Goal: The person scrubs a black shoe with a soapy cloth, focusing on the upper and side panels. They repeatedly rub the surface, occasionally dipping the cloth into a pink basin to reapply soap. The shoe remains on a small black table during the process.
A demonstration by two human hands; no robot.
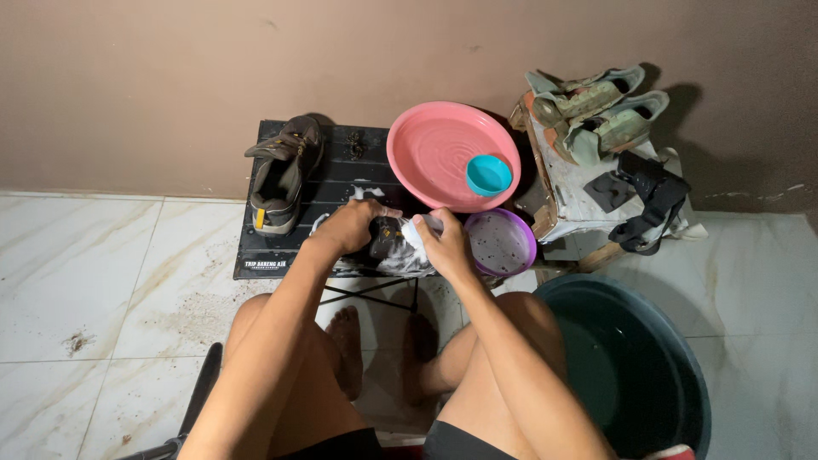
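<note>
My left hand (351, 226) grips a dark shoe (388, 247) covered in white soap foam, holding it on the black slatted folding table (341, 175). My right hand (443, 243) presses a pale scrubbing tool, mostly hidden by my fingers and foam, against the shoe's right end. A second brown-grey shoe (281, 170) lies on the table's left side, away from both hands.
A pink basin (430, 140) holding a small teal cup (488, 175) stands behind my hands. A purple bowl (501, 243) sits at the right. A pair of greenish shoes (596, 111) and black insoles (643, 200) lie on a white stool. A dark tub of water (630, 366) stands at the lower right.
</note>
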